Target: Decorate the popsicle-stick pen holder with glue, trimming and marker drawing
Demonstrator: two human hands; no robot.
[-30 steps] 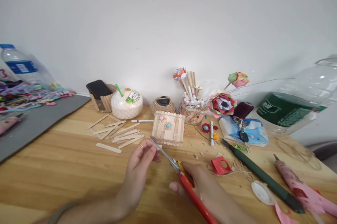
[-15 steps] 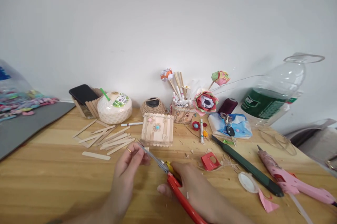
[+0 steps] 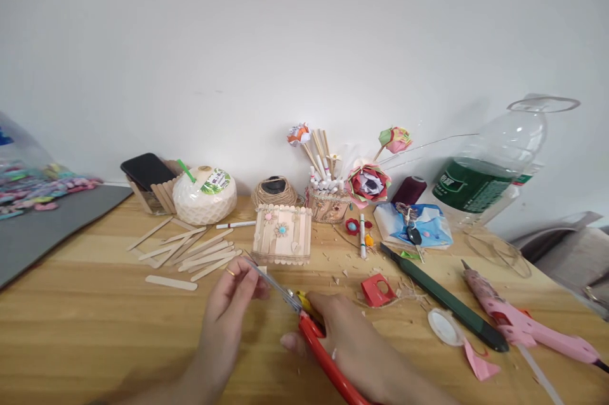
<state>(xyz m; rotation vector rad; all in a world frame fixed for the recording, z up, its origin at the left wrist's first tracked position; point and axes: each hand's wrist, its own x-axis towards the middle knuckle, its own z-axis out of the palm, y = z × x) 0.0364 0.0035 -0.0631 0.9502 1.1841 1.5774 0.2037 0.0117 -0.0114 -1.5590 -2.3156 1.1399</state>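
Observation:
Red-handled scissors (image 3: 328,364) are gripped in my right hand (image 3: 352,341), their metal blades pointing up and left. A bit of yellow shows on the handle by the fingers. The blade tips reach the fingertips of my left hand (image 3: 233,297), which are pinched together. A small pale piece (image 3: 262,270) shows just past those fingers; its kind is hard to make out. Behind the hands stands a little craft-stick panel (image 3: 281,237) with pink and blue flower decorations. Loose wooden craft sticks (image 3: 209,257) lie to the left of it.
A pink glue gun (image 3: 523,325) and a dark green tool (image 3: 447,300) lie at right, near a cut red piece (image 3: 377,291). Along the wall are a white coconut (image 3: 204,199), a twine ball (image 3: 273,192), a pot of markers (image 3: 328,202) and a large bottle (image 3: 480,183).
The scissor blades look slightly closer together at the left fingertips. Both hands stay almost in place, and the whole view has shifted a little.

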